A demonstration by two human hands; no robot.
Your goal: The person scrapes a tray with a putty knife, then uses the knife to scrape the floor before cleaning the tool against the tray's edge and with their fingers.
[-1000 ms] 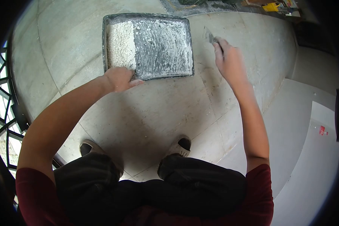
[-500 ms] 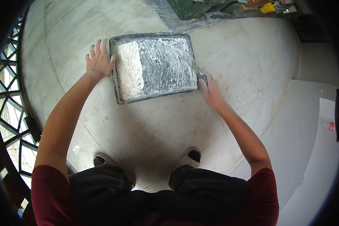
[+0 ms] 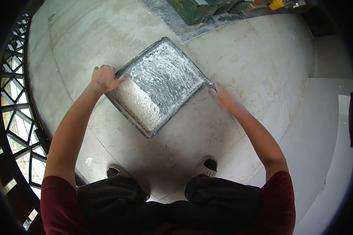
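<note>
Left hand (image 3: 104, 78) curled in a fist-like grip over the left corner of the plaster tray (image 3: 157, 84), fingers folded onto the rim. Right hand (image 3: 222, 96) at the tray's right corner, fingers pressed together against the edge; whether it also holds a tool there cannot be told. Tray lies on the concrete floor (image 3: 243, 55), turned diamond-wise, one corner pointing far, one near. Inside: grey smeared plaster over most of the bottom, a cracked whitish dried patch along the near-left side. Person is crouched, both shoes (image 3: 206, 166) near, just below the tray. A green crate (image 3: 192, 9) sits far, beyond the tray. Black metal railing (image 3: 11, 117) runs down the left.
</note>
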